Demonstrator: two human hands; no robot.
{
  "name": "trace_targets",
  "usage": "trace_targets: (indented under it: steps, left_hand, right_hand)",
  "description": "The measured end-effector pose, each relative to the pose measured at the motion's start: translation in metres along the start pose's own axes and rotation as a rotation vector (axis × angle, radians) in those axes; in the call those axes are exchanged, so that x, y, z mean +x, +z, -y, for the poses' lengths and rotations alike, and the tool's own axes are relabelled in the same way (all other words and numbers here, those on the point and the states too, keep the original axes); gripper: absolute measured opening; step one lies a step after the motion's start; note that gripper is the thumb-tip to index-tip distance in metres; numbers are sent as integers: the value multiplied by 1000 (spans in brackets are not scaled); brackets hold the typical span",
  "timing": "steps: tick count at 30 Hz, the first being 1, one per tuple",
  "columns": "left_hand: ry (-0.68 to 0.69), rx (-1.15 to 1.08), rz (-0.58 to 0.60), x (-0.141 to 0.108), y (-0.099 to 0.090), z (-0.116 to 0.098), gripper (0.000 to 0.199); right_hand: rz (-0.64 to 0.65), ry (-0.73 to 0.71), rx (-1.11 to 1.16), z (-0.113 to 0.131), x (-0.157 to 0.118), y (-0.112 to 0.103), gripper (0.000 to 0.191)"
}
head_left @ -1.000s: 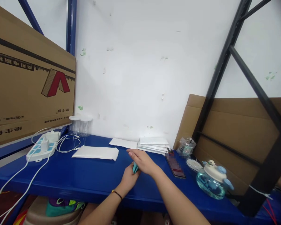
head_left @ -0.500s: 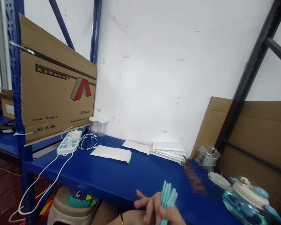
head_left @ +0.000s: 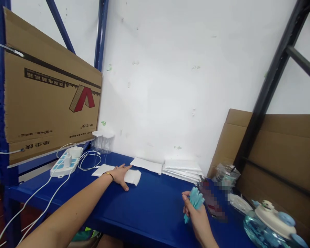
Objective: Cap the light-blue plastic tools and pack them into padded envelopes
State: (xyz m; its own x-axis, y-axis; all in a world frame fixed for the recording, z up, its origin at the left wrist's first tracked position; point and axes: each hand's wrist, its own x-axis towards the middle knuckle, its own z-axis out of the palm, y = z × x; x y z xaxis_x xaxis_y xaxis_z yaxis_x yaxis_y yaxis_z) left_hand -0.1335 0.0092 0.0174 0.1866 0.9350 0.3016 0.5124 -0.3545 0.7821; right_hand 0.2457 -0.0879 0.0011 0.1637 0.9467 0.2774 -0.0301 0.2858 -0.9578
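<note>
My left hand reaches across the blue table, fingers spread over a flat white packet. Its thumb lies out over the tabletop in front of the packet. A bundle of slim light-blue sticks is gripped in my right hand, above the table's front right part. Their exact kind is not clear. Behind my left hand lies a second white packet. A stack of white packets rests beside it, against the wall.
A white power strip with cables sits at the left. Clear lidded jars stand in the back corner. On the right are a dark flat object, partly pixelated, a plastic-wrapped cup, a white lid-like piece and a blue teapot-like jar.
My hands were together at the front edge around the blue sticks. Now the left has moved forward and left onto the white packet, while the right keeps the sticks, slightly farther right.
</note>
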Motion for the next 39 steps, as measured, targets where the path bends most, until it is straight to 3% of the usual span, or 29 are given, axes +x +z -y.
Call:
trace_targets:
  steps: [3,7,11,14,17,19,22,26,33,39]
  left_hand:
    - [23,38,9,6,8,-4,69]
    - [110,18,109,7,13,-43,47]
    - [167,-101,176,10,19,-94,44]
    - [202,-524,322,9,36,-126,57]
    - [204,-771,465,4,60,-146,67]
    - [206,-843,512,1,74,-153,69]
    - [196,-920,540,-3,87,-157,71]
    - [168,-996,547,-3,95,-153,74]
    - [100,-1100,494,-1,101,-144,76]
    - [98,-1120,515,-3,99,-146,71]
  right_hand:
    - [3,2,23,-4,-2,1,34]
    - [20,34,84,15,-1,3,33]
    - [102,-15,297,71,12,17,31]
    - [113,-74,334,125,24,39,33]
    - [107,-199,368,167,34,65,30]
    - [111,-247,409,180,38,81,30]
    - [99,-260,386,180,41,99,31]
    - [92,-248,172,161,40,110,36]
    - [171,-124,70,138,40,118,36]
    - [182,10,57,144,42,114,37]
